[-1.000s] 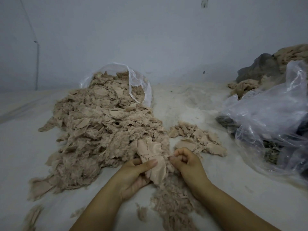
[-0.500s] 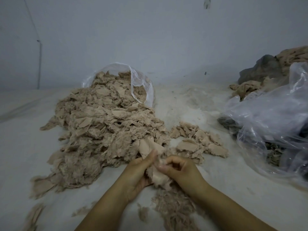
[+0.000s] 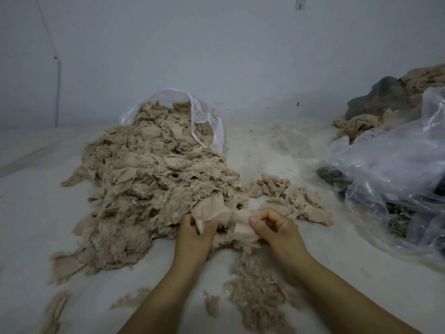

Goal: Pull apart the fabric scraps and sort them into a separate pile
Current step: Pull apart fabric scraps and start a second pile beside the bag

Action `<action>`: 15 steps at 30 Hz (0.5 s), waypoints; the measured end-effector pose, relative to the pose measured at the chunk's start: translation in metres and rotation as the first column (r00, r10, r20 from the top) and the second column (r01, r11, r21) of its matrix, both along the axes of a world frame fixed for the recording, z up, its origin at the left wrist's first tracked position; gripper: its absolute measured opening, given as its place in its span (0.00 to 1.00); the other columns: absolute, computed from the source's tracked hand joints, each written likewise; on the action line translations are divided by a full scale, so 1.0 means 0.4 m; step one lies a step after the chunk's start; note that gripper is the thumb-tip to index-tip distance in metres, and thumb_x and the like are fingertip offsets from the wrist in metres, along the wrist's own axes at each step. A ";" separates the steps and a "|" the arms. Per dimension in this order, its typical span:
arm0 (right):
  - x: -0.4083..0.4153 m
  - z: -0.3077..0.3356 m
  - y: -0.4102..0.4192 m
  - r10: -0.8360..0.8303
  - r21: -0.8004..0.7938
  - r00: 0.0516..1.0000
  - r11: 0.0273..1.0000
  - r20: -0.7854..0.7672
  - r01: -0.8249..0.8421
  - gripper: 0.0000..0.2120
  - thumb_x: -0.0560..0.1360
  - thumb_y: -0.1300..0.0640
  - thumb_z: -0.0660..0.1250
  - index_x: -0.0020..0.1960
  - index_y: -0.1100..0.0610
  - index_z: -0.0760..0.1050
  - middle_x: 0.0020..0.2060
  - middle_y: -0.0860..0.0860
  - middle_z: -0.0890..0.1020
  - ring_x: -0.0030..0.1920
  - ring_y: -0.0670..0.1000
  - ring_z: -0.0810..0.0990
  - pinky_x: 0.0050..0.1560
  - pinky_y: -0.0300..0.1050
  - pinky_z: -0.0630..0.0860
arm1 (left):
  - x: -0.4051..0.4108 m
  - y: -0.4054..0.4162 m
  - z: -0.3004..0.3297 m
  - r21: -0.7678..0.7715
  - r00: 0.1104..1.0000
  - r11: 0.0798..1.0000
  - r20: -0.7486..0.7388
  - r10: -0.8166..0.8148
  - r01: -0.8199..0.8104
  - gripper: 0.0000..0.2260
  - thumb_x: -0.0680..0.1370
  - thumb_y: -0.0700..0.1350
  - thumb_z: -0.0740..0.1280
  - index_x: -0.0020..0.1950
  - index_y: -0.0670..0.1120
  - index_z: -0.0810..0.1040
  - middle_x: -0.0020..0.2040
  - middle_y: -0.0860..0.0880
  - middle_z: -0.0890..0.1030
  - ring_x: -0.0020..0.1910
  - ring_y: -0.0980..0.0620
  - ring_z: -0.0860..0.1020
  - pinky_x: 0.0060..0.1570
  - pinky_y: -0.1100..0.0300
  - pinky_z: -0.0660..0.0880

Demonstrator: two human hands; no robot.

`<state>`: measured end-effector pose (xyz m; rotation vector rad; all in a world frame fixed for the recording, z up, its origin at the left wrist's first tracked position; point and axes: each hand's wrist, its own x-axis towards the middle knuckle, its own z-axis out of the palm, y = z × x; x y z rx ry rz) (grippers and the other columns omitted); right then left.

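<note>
A big heap of beige fabric scraps [image 3: 147, 186] spills from a clear plastic bag [image 3: 207, 121] across the white surface. At its near right edge, a beige scrap [image 3: 216, 213] is stretched between both hands. My left hand [image 3: 192, 235] grips its left part; my right hand [image 3: 274, 227] pinches its right part with curled fingers. A smaller pile of scraps [image 3: 293, 201] lies just beyond my right hand. Fluffy torn fibres [image 3: 255, 292] lie between my forearms.
A large crumpled clear plastic bag [image 3: 395, 179] with dark contents fills the right side. Behind it sit grey and tan cloth bundles [image 3: 385, 102]. A grey wall [image 3: 216, 56] stands at the back. Loose scraps [image 3: 55, 307] lie at the lower left.
The hands were close together on the scrap; now they have drawn apart sideways and the scrap is stretched between them. The camera view shifted slightly.
</note>
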<state>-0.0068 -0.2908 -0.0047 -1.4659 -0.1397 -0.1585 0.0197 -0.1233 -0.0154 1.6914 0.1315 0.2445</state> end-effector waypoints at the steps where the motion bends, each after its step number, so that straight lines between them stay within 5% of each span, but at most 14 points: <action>1: 0.002 -0.003 -0.001 0.002 0.041 1.000 0.999 -0.029 0.000 0.06 0.77 0.63 0.65 0.41 0.59 0.75 0.33 0.57 0.73 0.34 0.53 0.71 0.31 0.38 0.71 | -0.005 -0.006 0.001 0.102 0.998 0.993 0.044 0.047 -0.051 0.15 0.74 0.49 0.69 0.55 0.44 0.69 0.47 0.47 0.78 0.45 0.49 0.78 0.37 0.60 0.71; 4: 0.001 -0.005 0.001 0.071 0.096 0.996 0.993 -0.047 -0.067 0.05 0.77 0.63 0.64 0.45 0.62 0.78 0.36 0.60 0.75 0.34 0.54 0.74 0.32 0.41 0.74 | -0.027 -0.012 0.014 0.321 0.932 0.927 0.354 0.072 -0.193 0.23 0.76 0.56 0.62 0.66 0.45 0.64 0.57 0.47 0.70 0.50 0.52 0.72 0.43 0.65 0.68; 6: -0.003 -0.006 0.004 0.122 0.045 0.992 0.992 -0.018 -0.121 0.06 0.76 0.63 0.65 0.46 0.65 0.78 0.37 0.61 0.75 0.36 0.55 0.73 0.36 0.43 0.72 | -0.031 -0.013 0.014 0.336 0.904 0.941 0.415 -0.105 -0.045 0.21 0.79 0.58 0.57 0.68 0.49 0.66 0.61 0.52 0.71 0.57 0.57 0.72 0.51 0.68 0.68; 8: -0.009 -0.009 0.007 0.160 -0.082 0.987 0.984 0.024 -0.157 0.05 0.75 0.64 0.66 0.45 0.64 0.80 0.37 0.60 0.77 0.37 0.53 0.74 0.39 0.43 0.72 | -0.035 -0.022 0.007 0.333 0.896 0.909 0.275 -0.348 0.251 0.13 0.80 0.57 0.56 0.64 0.61 0.67 0.59 0.65 0.73 0.58 0.69 0.71 0.54 0.74 0.67; 10: -0.014 -0.010 0.010 0.167 -0.168 0.985 0.973 0.041 -0.158 0.04 0.75 0.64 0.67 0.43 0.63 0.81 0.36 0.58 0.80 0.36 0.52 0.75 0.38 0.41 0.74 | -0.026 -0.026 0.000 0.314 0.859 0.845 0.142 -0.492 0.432 0.07 0.81 0.49 0.59 0.47 0.60 0.74 0.43 0.64 0.78 0.43 0.67 0.75 0.45 0.70 0.70; 12: -0.013 -0.006 0.007 0.146 -0.155 0.989 0.978 0.033 -0.139 0.05 0.74 0.63 0.68 0.40 0.61 0.81 0.33 0.55 0.79 0.33 0.50 0.75 0.34 0.37 0.74 | -0.010 -0.022 -0.012 0.234 0.887 0.881 0.119 -0.446 0.412 0.16 0.80 0.41 0.61 0.33 0.53 0.73 0.30 0.58 0.73 0.32 0.59 0.71 0.36 0.62 0.68; 15: -0.005 0.006 -0.010 0.116 -0.046 0.993 0.992 0.040 -0.114 0.06 0.71 0.57 0.69 0.35 0.57 0.79 0.28 0.49 0.74 0.28 0.44 0.71 0.31 0.34 0.70 | 0.022 0.003 -0.006 -0.054 0.981 0.980 0.045 -0.187 0.189 0.15 0.82 0.43 0.56 0.35 0.46 0.72 0.28 0.51 0.73 0.25 0.57 0.70 0.26 0.64 0.67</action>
